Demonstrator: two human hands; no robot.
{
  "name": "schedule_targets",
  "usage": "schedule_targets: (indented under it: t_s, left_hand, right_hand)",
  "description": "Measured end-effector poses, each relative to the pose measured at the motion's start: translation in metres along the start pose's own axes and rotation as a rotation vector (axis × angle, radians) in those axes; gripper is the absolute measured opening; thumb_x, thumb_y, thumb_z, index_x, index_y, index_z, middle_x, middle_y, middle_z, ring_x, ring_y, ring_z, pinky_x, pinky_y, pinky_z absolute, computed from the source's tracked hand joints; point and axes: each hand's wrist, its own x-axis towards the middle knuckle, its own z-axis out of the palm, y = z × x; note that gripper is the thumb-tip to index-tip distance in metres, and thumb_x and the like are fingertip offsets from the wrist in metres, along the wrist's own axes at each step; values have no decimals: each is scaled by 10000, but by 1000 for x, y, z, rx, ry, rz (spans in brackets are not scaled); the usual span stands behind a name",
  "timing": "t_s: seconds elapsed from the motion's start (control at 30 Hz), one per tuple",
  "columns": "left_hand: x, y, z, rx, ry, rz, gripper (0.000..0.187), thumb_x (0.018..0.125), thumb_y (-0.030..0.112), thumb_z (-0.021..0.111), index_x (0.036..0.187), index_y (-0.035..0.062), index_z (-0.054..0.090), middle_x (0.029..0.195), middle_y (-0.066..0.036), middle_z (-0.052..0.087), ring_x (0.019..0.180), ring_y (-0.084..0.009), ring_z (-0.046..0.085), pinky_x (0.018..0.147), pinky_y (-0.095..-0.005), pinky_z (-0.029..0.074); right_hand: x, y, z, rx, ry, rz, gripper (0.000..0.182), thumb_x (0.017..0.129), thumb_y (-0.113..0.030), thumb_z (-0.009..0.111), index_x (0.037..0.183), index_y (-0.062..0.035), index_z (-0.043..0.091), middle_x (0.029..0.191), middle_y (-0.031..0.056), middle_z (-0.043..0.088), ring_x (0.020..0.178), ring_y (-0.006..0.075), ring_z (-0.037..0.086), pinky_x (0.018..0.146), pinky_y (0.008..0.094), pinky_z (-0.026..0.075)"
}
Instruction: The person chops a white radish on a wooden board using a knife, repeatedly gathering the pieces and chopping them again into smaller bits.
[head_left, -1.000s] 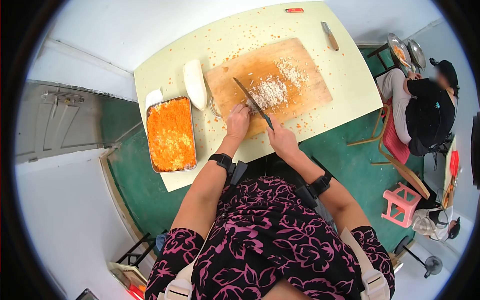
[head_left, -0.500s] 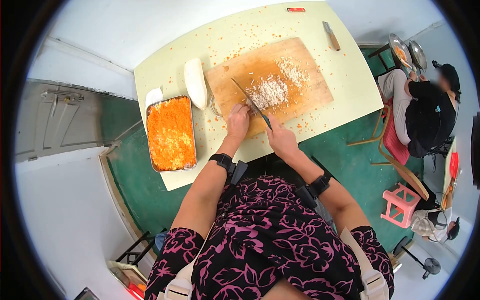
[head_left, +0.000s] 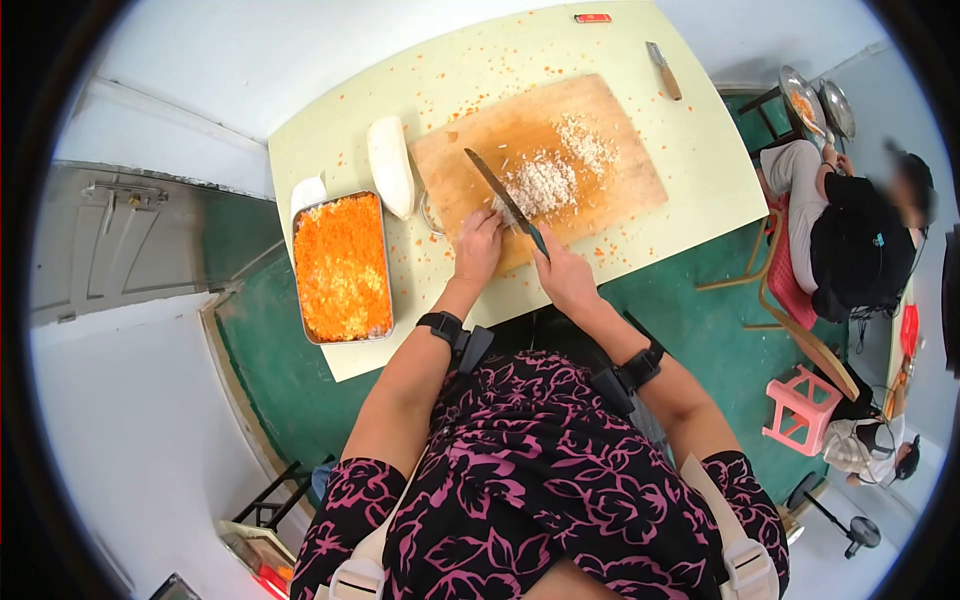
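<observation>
On the wooden cutting board point(head_left: 625, 180), my left hand point(head_left: 478, 245) has its fingers curled down on some whitish strips point(head_left: 506, 222) that look like white radish, partly hidden by the fingers. My right hand point(head_left: 566, 278) is closed around the dark handle of a kitchen knife point(head_left: 497, 187). The blade points away to the upper left and lies right beside my left fingertips, its flat side partly showing. Just right of the blade is a heap of finely chopped whitish bits point(head_left: 545, 183), with a looser patch point(head_left: 585, 145) beyond it.
Left of the board lies a large white radish point(head_left: 391, 170). A metal tray point(head_left: 390, 295) full of chopped orange and yellow bits stands at the table's left edge. A wooden-handled knife point(head_left: 665, 72) and a red packet point(head_left: 593, 18) lie far right. Another person point(head_left: 860, 235) sits at right.
The knife blade has tilted, showing more of its flat side, and its tip has risen slightly. My left hand has barely moved. The seated person at right has leaned and turned.
</observation>
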Motion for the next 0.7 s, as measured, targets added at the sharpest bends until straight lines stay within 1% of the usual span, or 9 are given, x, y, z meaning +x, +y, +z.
schedule_targets:
  t_s: [0.1, 0.17, 0.27, 0.37, 0.47, 0.57, 0.7]
  left_hand:
    - [-2, 1, 0, 10, 2, -54, 129, 721, 8, 639, 846, -7, 615, 893, -142, 610, 848, -314, 580, 745, -375, 485]
    - [-4, -2, 3, 7, 21, -51, 121, 719, 13, 643, 836, -3, 616, 894, -140, 614, 839, -313, 582, 747, -372, 485]
    - [-3, -4, 6, 1, 28, -63, 106, 717, 16, 647, 818, 0, 619, 886, -132, 617, 831, -308, 584, 744, -366, 487]
    - [-1, -5, 3, 33, 0, -45, 91, 708, 9, 645, 796, 1, 621, 874, -126, 621, 825, -302, 585, 741, -358, 487]
    - [2, 0, 1, 38, -19, -22, 87, 695, -3, 637, 780, 1, 622, 862, -124, 623, 823, -298, 586, 741, -355, 487]
    - [1, 0, 0, 26, -9, -23, 89, 685, -8, 633, 773, -1, 623, 853, -125, 622, 821, -296, 586, 739, -353, 487]
    - [2, -2, -1, 25, -30, -4, 85, 687, -4, 634, 771, -2, 627, 841, -127, 619, 814, -294, 588, 732, -353, 489]
  right_hand:
    - [-2, 1, -2, 70, 63, -44, 461, 881, -244, 493, 1290, -54, 403, 772, 233, 605, 653, 389, 597, 582, 461, 475]
    - [0, 3, -4, 90, 119, -85, 459, 879, -247, 497, 1288, -58, 407, 770, 228, 604, 652, 387, 596, 580, 461, 473]
    - [-4, -5, -10, 86, 141, -100, 447, 883, -232, 513, 1286, -63, 418, 800, 242, 606, 666, 403, 590, 576, 457, 464]
    - [-5, 0, -2, -43, 28, -68, 441, 885, -232, 506, 1286, -69, 420, 804, 236, 608, 655, 397, 592, 569, 455, 470]
    - [-3, -2, -5, -69, -14, -38, 444, 885, -247, 502, 1287, -78, 422, 801, 234, 610, 651, 393, 596, 570, 455, 476]
    - [-3, -6, -7, 0, 37, -48, 449, 885, -265, 499, 1290, -87, 422, 796, 233, 612, 636, 395, 594, 564, 459, 477]
    - [-3, 1, -2, -96, -29, -78, 467, 892, -258, 477, 1308, -71, 376, 777, 216, 601, 652, 375, 597, 592, 453, 487]
